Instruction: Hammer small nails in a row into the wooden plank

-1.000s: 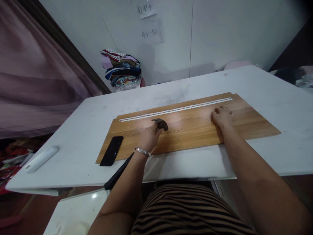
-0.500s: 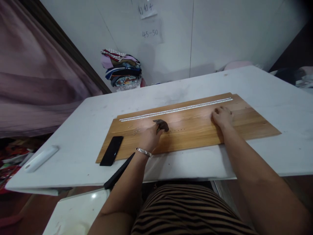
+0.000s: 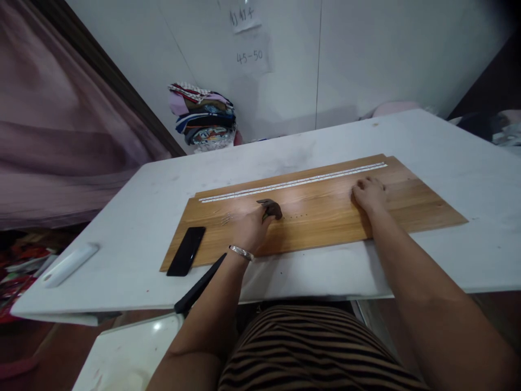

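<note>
My left hand (image 3: pixel 251 227) is closed round a claw hammer just below its dark head (image 3: pixel 271 208), low over the wooden board (image 3: pixel 329 203). The hammer's black handle (image 3: pixel 199 285) runs back under my wrist, past the table's front edge. A short row of small dark points, perhaps nails, stands in the board to the right of the head. Several loose nails (image 3: pixel 226 219) lie left of my hand. My right hand (image 3: pixel 369 194) rests on the board's right part with its fingers bent and slightly apart; nothing shows in it, though its underside is hidden.
Along the board's far side lies a white measuring strip (image 3: pixel 293 183). A black phone (image 3: pixel 186 251) covers the near left corner. The white table (image 3: pixel 134 217) carries a long white object (image 3: pixel 71 265) at left. Folded clothes (image 3: pixel 205 117) are stacked by the wall.
My left hand and the hammer have shifted very slightly to the right. The right hand stays in place on the board.
</note>
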The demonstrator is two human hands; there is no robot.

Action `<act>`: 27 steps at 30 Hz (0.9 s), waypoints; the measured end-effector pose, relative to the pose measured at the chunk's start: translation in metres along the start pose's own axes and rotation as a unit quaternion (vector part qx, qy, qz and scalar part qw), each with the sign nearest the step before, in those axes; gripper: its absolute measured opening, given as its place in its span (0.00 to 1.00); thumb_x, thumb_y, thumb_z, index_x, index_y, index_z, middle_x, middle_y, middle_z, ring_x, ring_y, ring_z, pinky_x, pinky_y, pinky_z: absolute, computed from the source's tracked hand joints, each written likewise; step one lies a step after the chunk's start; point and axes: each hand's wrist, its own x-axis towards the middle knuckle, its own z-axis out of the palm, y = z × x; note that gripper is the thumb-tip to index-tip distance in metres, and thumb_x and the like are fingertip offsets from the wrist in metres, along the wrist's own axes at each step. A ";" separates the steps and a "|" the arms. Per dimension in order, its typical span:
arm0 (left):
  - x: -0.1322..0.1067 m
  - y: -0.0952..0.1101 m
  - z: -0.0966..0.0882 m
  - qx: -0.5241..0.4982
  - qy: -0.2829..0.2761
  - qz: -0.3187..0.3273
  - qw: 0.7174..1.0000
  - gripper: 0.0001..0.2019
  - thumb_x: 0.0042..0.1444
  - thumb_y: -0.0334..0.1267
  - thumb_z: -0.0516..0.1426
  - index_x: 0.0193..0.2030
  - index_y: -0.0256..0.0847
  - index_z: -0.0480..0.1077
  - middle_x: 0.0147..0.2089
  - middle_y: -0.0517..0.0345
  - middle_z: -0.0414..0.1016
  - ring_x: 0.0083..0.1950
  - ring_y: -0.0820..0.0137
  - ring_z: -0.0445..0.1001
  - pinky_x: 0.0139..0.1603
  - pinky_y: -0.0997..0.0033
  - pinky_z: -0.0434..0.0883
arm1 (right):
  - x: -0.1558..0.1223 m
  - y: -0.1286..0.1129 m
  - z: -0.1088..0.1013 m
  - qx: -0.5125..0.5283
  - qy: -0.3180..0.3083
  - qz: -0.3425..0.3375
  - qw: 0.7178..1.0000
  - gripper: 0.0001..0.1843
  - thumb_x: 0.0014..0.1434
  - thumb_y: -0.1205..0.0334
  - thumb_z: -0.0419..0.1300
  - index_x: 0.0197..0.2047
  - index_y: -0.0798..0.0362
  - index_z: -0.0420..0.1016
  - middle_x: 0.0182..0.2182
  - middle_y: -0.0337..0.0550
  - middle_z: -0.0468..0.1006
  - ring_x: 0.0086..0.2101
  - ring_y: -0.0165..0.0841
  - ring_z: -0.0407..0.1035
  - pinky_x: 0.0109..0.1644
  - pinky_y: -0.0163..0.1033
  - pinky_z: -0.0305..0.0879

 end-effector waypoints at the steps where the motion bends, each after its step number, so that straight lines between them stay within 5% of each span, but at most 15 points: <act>1: 0.000 0.000 -0.001 0.000 0.000 -0.002 1.000 0.16 0.66 0.43 0.55 0.56 0.40 0.73 0.48 0.46 0.82 0.48 0.59 0.80 0.43 0.68 0.69 | 0.000 0.000 0.000 0.001 0.001 -0.001 1.000 0.18 0.62 0.58 0.50 0.43 0.52 0.80 0.48 0.54 0.75 0.53 0.46 0.62 0.59 0.56 0.54; 27: 0.000 0.000 -0.003 -0.013 0.014 0.004 1.000 0.16 0.66 0.42 0.55 0.56 0.40 0.74 0.48 0.46 0.82 0.49 0.59 0.80 0.45 0.68 0.70 | -0.001 -0.002 -0.003 0.003 -0.007 0.005 1.000 0.18 0.62 0.59 0.50 0.44 0.52 0.80 0.49 0.53 0.75 0.53 0.46 0.62 0.60 0.55 0.54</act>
